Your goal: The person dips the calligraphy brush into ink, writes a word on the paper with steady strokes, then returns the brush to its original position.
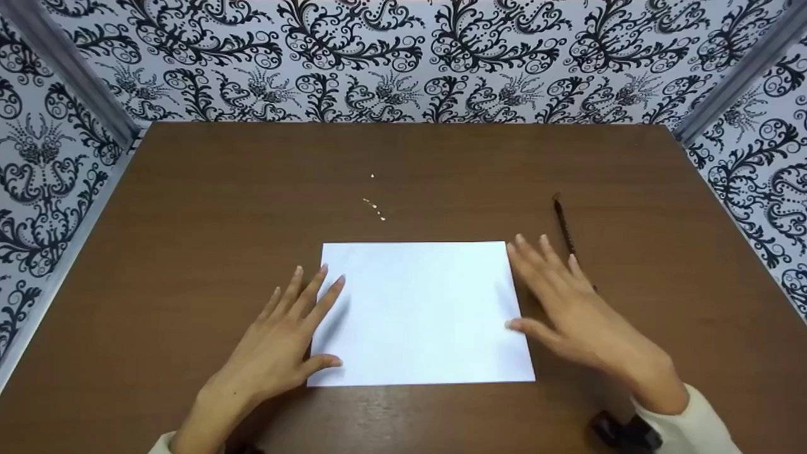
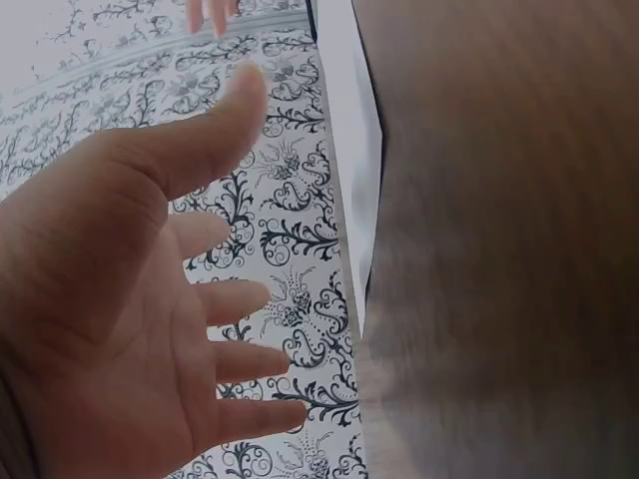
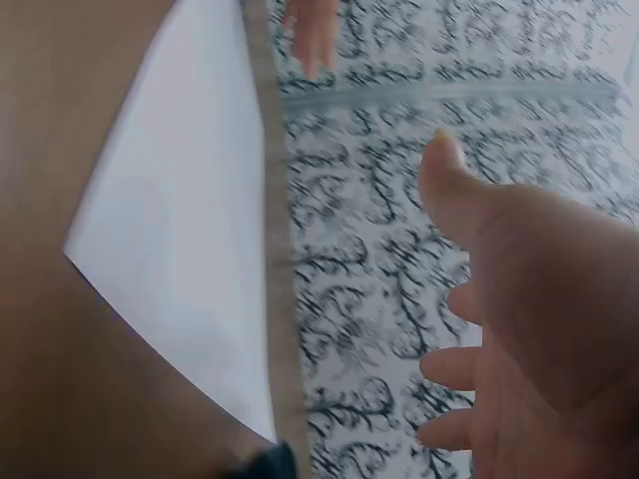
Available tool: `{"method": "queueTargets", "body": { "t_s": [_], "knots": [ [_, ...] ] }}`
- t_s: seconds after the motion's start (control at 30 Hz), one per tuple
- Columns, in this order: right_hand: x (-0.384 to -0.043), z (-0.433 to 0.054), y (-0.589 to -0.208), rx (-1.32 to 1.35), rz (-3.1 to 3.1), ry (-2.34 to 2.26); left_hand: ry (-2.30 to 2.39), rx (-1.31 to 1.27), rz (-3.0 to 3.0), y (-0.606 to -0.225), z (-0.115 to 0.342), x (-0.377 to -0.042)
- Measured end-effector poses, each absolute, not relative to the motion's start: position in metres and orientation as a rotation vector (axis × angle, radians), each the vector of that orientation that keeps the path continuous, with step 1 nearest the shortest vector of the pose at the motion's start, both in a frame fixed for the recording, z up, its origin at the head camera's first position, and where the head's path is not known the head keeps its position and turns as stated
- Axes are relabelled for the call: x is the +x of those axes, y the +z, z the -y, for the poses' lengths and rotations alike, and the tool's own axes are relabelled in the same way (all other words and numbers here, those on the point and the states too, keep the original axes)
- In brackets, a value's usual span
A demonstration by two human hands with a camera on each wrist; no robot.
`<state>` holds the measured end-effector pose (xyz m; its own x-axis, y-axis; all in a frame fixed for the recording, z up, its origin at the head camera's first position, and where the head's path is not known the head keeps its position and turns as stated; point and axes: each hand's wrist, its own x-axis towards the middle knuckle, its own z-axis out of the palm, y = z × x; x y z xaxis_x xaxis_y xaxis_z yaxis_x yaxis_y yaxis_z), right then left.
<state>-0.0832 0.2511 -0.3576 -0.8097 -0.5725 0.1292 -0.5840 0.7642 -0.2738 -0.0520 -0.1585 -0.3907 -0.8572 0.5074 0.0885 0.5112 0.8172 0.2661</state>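
A blank white sheet of paper (image 1: pixel 422 315) lies flat on the brown table, its long side running left to right. Over its left edge is my left hand (image 1: pixel 277 347), fingers straight and spread, with shadows falling on the paper beneath. My right hand (image 1: pixel 580 321) is at the right edge, fingers extended and the thumb tip overlapping the sheet. Both wrist views show the palms bare, with nothing in the left hand (image 2: pixel 130 309) or the right hand (image 3: pixel 539 309). A thin dark pencil-like stick (image 1: pixel 563 224) lies beyond the right hand, its near end partly hidden by the fingers.
Several tiny pale crumbs (image 1: pixel 374 207) are scattered on the table (image 1: pixel 220 189) past the paper's far edge. Black-and-white patterned walls (image 1: pixel 391 63) border the table at the back and sides. A dark object (image 1: pixel 624 432) sits by the right sleeve.
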Motion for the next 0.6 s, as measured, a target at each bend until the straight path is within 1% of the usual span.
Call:
{"method": "queueTargets", "body": {
  "t_s": [0.1, 0.3, 0.47, 0.6],
  "knots": [
    [-0.089, -0.262, -0.35, 0.9, 2.894, 0.561, -0.51, -0.868, 3.015, -0.388, 0.159, -0.051],
    [-0.105, -0.285, -0.336, 0.767, 2.851, 0.621, -0.641, -1.028, 3.015, -0.384, 0.157, -0.051],
    [-0.118, -0.298, -0.329, 0.486, 2.884, 0.794, -0.691, -1.11, 3.02, -0.386, 0.158, -0.054],
    [-0.131, -0.307, -0.337, 0.326, 2.938, 0.887, -0.787, -1.172, 3.015, -0.389, 0.16, -0.053]
  ]
}}
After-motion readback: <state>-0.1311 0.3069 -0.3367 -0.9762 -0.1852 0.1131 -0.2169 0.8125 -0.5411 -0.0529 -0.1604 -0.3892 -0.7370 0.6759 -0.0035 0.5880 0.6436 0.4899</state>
